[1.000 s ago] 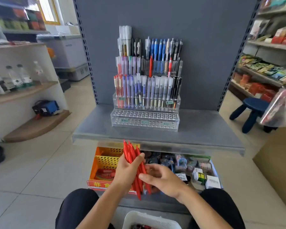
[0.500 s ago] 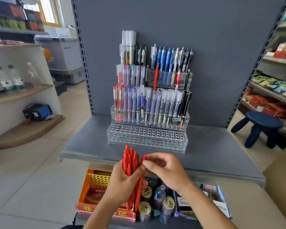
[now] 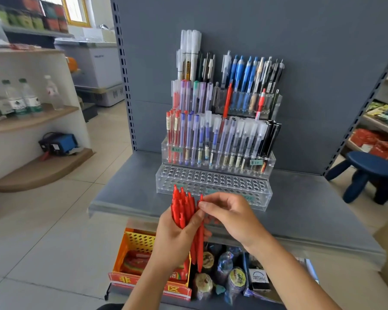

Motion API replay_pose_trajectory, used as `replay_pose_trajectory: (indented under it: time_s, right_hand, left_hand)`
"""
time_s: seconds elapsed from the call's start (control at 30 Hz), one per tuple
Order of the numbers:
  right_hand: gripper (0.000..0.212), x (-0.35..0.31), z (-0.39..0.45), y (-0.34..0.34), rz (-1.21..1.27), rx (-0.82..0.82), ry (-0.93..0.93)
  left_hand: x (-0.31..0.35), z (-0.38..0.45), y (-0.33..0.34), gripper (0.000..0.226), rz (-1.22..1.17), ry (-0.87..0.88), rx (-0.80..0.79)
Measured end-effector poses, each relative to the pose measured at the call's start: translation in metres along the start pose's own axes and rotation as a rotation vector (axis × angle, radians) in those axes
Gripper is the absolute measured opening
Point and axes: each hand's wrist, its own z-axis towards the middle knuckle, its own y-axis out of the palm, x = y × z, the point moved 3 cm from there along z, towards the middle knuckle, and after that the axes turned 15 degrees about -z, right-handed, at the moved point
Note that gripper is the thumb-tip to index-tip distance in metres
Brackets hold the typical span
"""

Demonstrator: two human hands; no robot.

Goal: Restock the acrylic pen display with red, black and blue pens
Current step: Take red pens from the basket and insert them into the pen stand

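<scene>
The acrylic pen display [image 3: 215, 189] stands at the far middle of the grey shelf [image 3: 300, 202], its upper tiers crowded with pens and its near rows of holes bare, while an orange basket [image 3: 139, 242] and packaged goods sit on the lower shelf beneath the hands. The left hand [image 3: 175, 238] is clamped round a bundle of red pens [image 3: 184, 209] held upright just near of the display, and the right hand [image 3: 231, 218] pinches the top of one pen at the bundle's right edge. Compared with half a second ago, the hands hold much the same pose.
</scene>
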Motion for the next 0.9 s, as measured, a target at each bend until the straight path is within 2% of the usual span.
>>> replay_pose_trajectory:
  time_s: [0.33,0.53,0.67,0.73,0.9]
  right_hand:
    - [0.004,-0.022,0.014,0.008,-0.041,0.025,-0.099]
    - [0.022,-0.034,0.030,0.001,-0.131,-0.057,-0.096]
    - [0.012,-0.039,0.040,-0.001,-0.222,-0.089,-0.062]
    - [0.015,-0.038,0.044,0.001,-0.239,-0.088,-0.046]
    - [0.013,-0.036,0.051,0.004,-0.133,-0.065,-0.027]
  left_hand:
    - [0.007,0.005,-0.005,0.025,-0.168,-0.023,0.225]
    - [0.018,0.031,-0.014,0.025,-0.158,0.006,0.215]
    - [0.015,0.038,-0.017,0.027,-0.141,0.006,0.203]
    - [0.012,0.039,-0.017,0.031,-0.163,-0.019,0.213]
    - [0.011,0.042,-0.021,0.028,-0.204,-0.021,0.279]
